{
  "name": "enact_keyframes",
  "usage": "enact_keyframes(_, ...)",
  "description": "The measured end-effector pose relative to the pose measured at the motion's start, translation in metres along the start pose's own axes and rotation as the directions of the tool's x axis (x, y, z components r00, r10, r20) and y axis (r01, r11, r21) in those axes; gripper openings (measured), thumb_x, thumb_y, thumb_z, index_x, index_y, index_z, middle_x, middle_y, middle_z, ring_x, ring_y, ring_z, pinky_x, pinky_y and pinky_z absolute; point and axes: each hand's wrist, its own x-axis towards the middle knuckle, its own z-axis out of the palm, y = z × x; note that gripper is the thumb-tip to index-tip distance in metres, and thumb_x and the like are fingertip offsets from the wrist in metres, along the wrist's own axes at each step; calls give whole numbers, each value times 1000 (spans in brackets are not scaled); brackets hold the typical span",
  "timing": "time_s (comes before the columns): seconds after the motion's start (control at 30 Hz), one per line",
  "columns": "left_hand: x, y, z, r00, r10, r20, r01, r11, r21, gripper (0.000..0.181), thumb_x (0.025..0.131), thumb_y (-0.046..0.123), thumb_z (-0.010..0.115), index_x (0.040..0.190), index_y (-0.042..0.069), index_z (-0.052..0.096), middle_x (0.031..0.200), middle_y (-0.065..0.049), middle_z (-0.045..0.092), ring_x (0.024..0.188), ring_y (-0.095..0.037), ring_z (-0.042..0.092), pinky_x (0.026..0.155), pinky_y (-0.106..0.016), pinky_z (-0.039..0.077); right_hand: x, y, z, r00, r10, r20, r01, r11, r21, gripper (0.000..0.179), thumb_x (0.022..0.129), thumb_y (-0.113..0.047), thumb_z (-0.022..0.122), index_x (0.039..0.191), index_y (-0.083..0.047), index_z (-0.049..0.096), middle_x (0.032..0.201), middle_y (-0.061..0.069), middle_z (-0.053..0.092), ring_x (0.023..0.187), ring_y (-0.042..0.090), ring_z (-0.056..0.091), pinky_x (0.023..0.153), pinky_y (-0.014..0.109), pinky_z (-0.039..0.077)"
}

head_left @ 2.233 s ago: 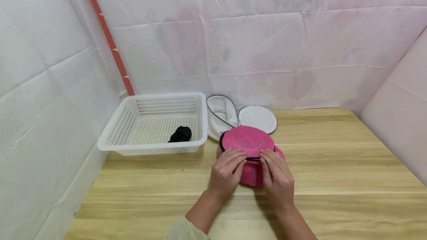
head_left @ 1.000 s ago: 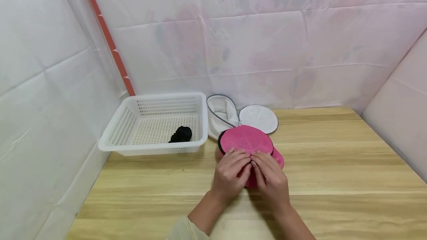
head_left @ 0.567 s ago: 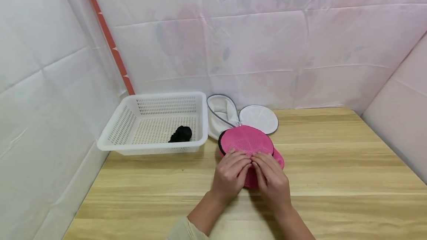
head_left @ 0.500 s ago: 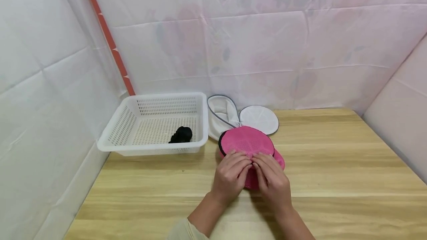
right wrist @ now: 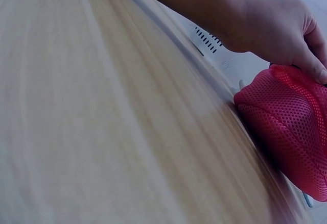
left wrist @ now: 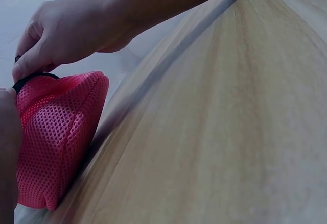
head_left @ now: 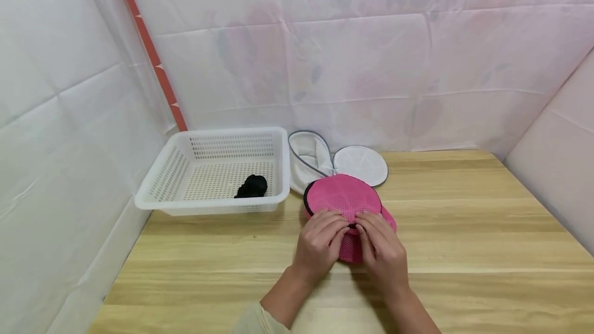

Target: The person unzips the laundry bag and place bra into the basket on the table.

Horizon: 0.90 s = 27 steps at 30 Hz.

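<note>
A pink mesh laundry bag (head_left: 344, 194) with black edging stands on the table, its round top facing up. My left hand (head_left: 319, 245) pinches the front of the bag's rim between thumb and fingers. Just to its right, my right hand (head_left: 384, 252) pinches the same rim. A short stretch of black trim (head_left: 352, 226) shows between the fingertips. The left wrist view shows the bag's bulging mesh side (left wrist: 53, 132) below the pinched edge. Whether a zip pull is between the fingers is hidden.
A white perforated basket (head_left: 211, 205) stands at the back left with a black bundled cloth item (head_left: 252, 186) inside. Behind the pink bag lie an unzipped white bag (head_left: 301, 175) and its round white panel (head_left: 361, 165). White sheeting (head_left: 348, 66) rises behind the table (head_left: 464, 231).
My hands came together on the rim after being further apart. Since half a second ago, the right hand has shifted slightly right, uncovering some black trim. The bag has barely moved.
</note>
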Motion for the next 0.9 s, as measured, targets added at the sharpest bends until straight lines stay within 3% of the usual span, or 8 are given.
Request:
enact_keyframes(0.3, -1, -4, 0, 999, -34, -5, 34, 999, -37, 10, 83, 4, 75, 94, 5, 75, 94, -4, 75, 99, -18, 71, 94, -41, 55, 0, 2, -2, 999, 15, -34, -15, 1000, 11, 19, 95, -8, 63, 103, 5, 72, 106, 19, 71, 103, 34, 64, 110, 33, 43)
enact_keyframes(0.53, -2, -7, -2, 997, -81, -12, 80, 995, -59, 9, 84, 4, 74, 93, 4, 75, 94, -5, 75, 99, -19, 71, 93, -44, 55, 1, 4, -2, 999, 26, -44, -26, 1000, 12, 18, 95, -5, 63, 104, 6, 72, 105, 19, 71, 104, 34, 64, 114, 33, 38)
enact_keyframes(0.9, -2, -6, 0, 995, -103, -16, 101, 992, -74, 10, 84, 5, 74, 94, 5, 76, 94, -5, 75, 99, -19, 71, 94, -44, 55, -1, 6, -3, 998, 53, -30, -53, 999, -1, 19, 87, 3, 68, 106, 4, 72, 107, 17, 72, 106, 32, 64, 112, 35, 41)
